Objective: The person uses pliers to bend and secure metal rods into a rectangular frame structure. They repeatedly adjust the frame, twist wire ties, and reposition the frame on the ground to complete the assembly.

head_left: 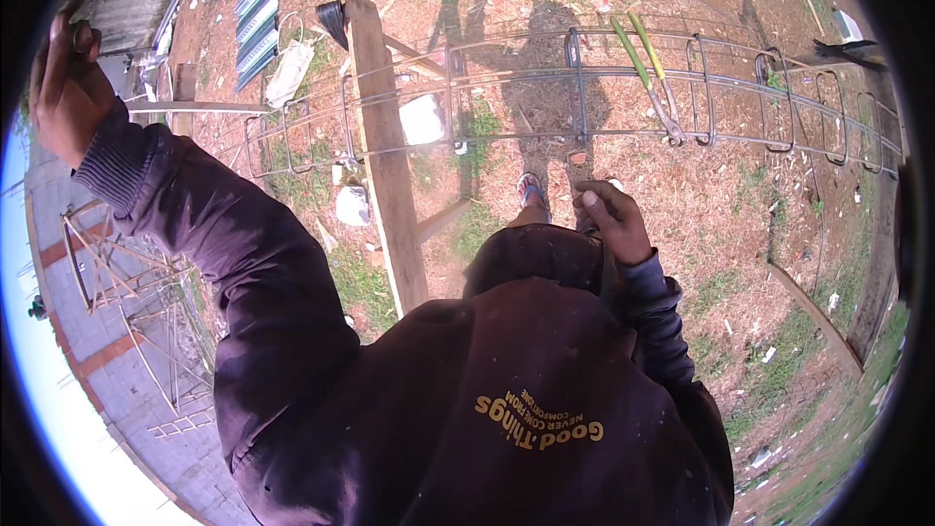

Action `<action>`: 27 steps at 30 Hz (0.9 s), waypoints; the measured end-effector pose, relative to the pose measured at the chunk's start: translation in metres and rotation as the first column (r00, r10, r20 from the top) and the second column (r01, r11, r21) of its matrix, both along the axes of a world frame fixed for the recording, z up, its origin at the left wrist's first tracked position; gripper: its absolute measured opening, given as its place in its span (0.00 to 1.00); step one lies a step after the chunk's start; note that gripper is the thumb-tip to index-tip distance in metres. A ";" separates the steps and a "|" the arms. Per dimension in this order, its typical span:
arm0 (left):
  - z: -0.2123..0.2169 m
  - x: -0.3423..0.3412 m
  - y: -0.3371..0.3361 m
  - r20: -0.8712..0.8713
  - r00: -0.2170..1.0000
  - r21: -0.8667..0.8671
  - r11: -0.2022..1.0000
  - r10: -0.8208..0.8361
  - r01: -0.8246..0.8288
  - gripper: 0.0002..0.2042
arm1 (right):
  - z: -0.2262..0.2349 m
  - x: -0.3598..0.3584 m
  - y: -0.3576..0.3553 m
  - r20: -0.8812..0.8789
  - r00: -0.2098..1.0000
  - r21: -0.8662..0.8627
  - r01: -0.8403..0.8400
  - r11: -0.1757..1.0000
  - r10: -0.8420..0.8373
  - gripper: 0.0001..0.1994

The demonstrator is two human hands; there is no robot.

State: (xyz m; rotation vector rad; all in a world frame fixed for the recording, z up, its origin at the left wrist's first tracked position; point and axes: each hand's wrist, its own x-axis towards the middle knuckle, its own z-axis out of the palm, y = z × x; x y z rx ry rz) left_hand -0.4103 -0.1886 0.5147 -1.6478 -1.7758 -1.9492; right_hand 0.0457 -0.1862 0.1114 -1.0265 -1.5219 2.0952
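Observation:
My left hand [68,97] is raised at the far upper left, away from the steel, its fingers stretched and partly bent with nothing visible in them. My right hand [618,222] is in front of my body, thumb pressed to the curled fingers; whatever it may hold is too small or hidden. Beyond it, a long rebar cage [575,88] of thin bars and rectangular stirrups runs across the view. A bolt cutter [654,78] with green-yellow handles leans on the cage, jaws toward me. A bundle of dark tie wire [333,23] hangs at the top of a wooden plank [382,156].
Dry reddish ground with grass patches carries white debris [422,120] and corrugated sheets [257,29]. A timber beam [818,321] lies at the right. Bamboo scaffolding [146,321] stands before a grey block wall [88,302] at the left.

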 end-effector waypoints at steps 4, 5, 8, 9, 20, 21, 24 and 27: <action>-0.153 0.127 -0.018 -0.040 0.995 -0.437 0.897 -0.092 0.065 0.06 | 0.032 -0.050 0.022 -0.588 0.809 -0.335 -0.248 0.909 0.004 0.26; -0.197 0.161 -0.025 -0.230 0.962 -0.541 0.841 -0.149 0.001 0.04 | 0.034 -0.058 0.026 -0.618 0.784 -0.438 -0.281 0.854 -0.058 0.27; -0.285 0.251 -0.066 -0.147 0.926 -0.703 0.695 -0.348 0.149 0.07 | 0.032 -0.076 0.038 -0.546 0.826 -0.639 -0.301 0.708 -0.141 0.24; -0.296 0.272 -0.079 -0.203 0.908 -0.712 0.692 -0.367 0.120 0.08 | 0.029 -0.079 0.042 -0.442 0.889 -0.667 -0.237 0.706 -0.119 0.23; -0.182 0.368 -0.086 0.346 -0.376 0.630 -0.084 -0.859 0.772 0.29 | 0.023 -0.053 0.085 -0.249 0.963 -0.314 0.017 0.949 -0.100 0.27; -0.174 0.375 -0.076 0.334 -0.374 0.555 -0.141 -0.865 0.820 0.28 | 0.020 -0.048 0.086 -0.193 0.978 -0.277 0.019 0.961 -0.075 0.27; -0.161 0.394 -0.050 0.295 -0.232 0.537 -0.040 -0.927 0.842 0.28 | 0.010 -0.035 0.079 -0.116 0.992 -0.234 0.027 0.972 -0.055 0.28; -0.162 0.408 -0.030 0.293 -0.155 0.478 0.005 -0.943 0.878 0.27 | 0.000 -0.023 0.072 -0.132 0.991 -0.182 0.012 0.983 -0.036 0.28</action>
